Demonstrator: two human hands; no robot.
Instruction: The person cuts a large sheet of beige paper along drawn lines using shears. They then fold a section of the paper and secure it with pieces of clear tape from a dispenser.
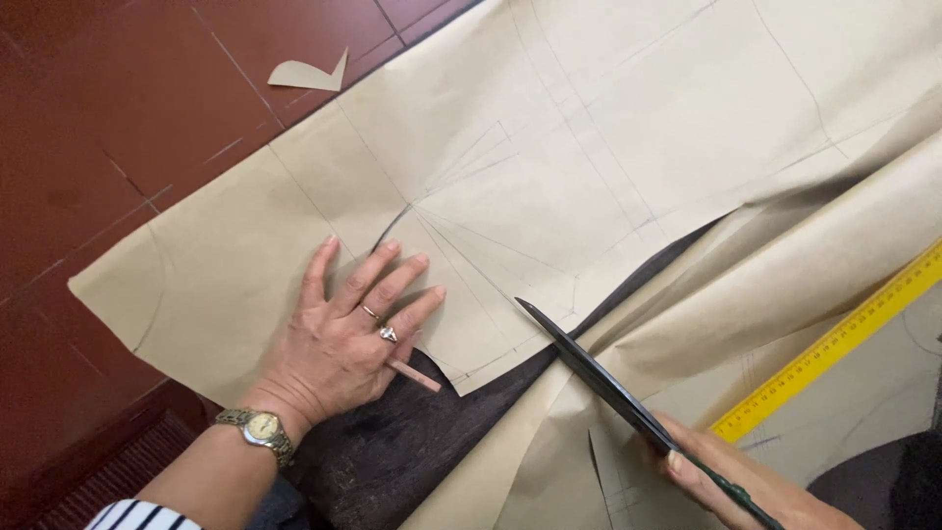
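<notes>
Left hand (345,339) pressed flat on a big sheet of tan paper (549,167), fingers (392,285) spread wide and gripping nothing, though a short pinkish stick of chalk (416,375) lies tucked under the little-finger side of the palm. Two rings on the ring finger, a metal wristwatch (257,429) on the wrist, a striped sleeve (137,515) at the bottom edge. Right hand (731,476) low at the right, fingers curled tight around the handles of long dark scissors (599,378); blades seemingly together and slanting up and left, tip resting on the paper's lower edge, just right of the left hand. Paper marked all over with pencil lines, some fanning out from a point just above the left fingertips, one short curved line drawn darker. Sheet spread over a dark brown surface (392,451), hard to tell whether cloth or a worktop, showing in a wedge below the cut edge between the two hands. To the right, more tan paper bunched in soft folds, with a yellow ruler (834,344) lying slantwise across it, near the right hand but apart from it. Red tiled floor (108,128) along the left and top, with a small curved scrap of paper (312,74) lying on it, well apart from the main sheet's edge.
</notes>
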